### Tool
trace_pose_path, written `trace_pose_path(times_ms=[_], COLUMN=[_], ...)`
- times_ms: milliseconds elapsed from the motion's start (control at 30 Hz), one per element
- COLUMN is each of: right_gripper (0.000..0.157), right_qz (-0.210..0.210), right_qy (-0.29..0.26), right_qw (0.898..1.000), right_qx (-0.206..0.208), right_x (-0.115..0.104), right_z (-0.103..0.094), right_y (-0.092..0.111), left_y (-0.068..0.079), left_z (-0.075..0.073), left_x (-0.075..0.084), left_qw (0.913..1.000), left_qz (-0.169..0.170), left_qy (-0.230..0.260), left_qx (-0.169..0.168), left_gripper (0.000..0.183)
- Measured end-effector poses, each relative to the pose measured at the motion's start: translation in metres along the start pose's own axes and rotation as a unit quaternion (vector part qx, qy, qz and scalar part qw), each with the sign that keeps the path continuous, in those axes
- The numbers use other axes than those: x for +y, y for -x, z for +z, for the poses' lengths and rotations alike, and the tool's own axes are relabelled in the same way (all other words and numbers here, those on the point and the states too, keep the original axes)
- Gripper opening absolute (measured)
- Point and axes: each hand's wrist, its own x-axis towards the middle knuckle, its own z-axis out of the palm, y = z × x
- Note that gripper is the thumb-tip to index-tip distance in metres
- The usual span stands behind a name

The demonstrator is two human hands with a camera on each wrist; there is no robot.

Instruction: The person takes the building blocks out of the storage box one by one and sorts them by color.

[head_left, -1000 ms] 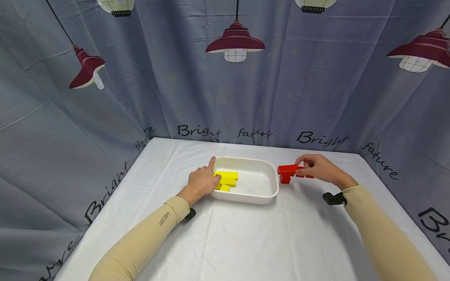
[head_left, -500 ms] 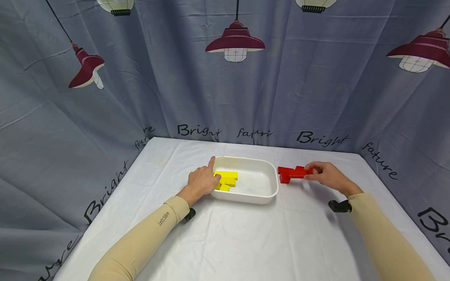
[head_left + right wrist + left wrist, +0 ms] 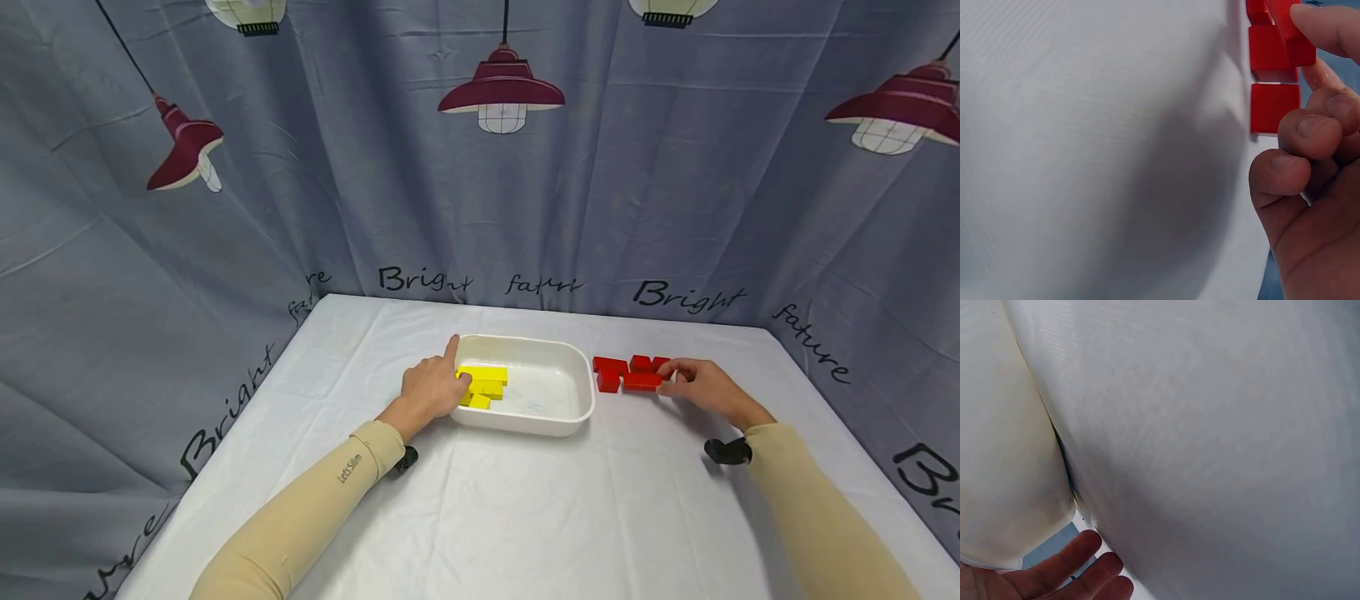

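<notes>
Grey curtain wraps 10 to 2 o'clock round white-clothed table. My left grip pinches wall of white tray, 12 o'clock, partly covering yellow blocks. My right grip pinches red block, 1 o'clock, cropped in right-wrist view.

A curtain hangs beyond the table at twelve o'clock. On the table, a tray has inner blocks at nine; loose blocks lie just outside its three o'clock wall. The left hand is at the tray's nine o'clock rim, the right hand at the loose blocks' three o'clock end (one block in its fingers).
</notes>
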Motion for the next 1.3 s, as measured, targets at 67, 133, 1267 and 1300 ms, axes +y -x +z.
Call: trace_pose_path(times_ms=[67,133,1267,1300], right_gripper=[0.048,0.047,0.038,0.038], right_qz=[0.003,0.005,-0.007,-0.009], right_qy=[-0.002,-0.002,0.028,0.026], right_qw=[1.000,1.000,0.999,0.999], right_qx=[-0.002,-0.002,0.023,0.024], right_x=[0.003,0.006,-0.007,-0.011], right_z=[0.002,0.004,0.010,0.010], right_y=[-0.001,-0.003,0.004,0.005], left_y=[0.000,0.000,-0.002,-0.002], left_z=[0.000,0.000,0.002,0.002], left_x=[0.000,0.000,-0.001,-0.001], left_qw=[1.0000,1.0000,1.0000,1.0000], left_qz=[0.001,0.002,0.000,-0.001], left_qy=[0.002,0.002,0.001,0.000], left_qx=[0.000,0.001,0.004,0.004], left_gripper=[0.075,0.075,0.074,0.074])
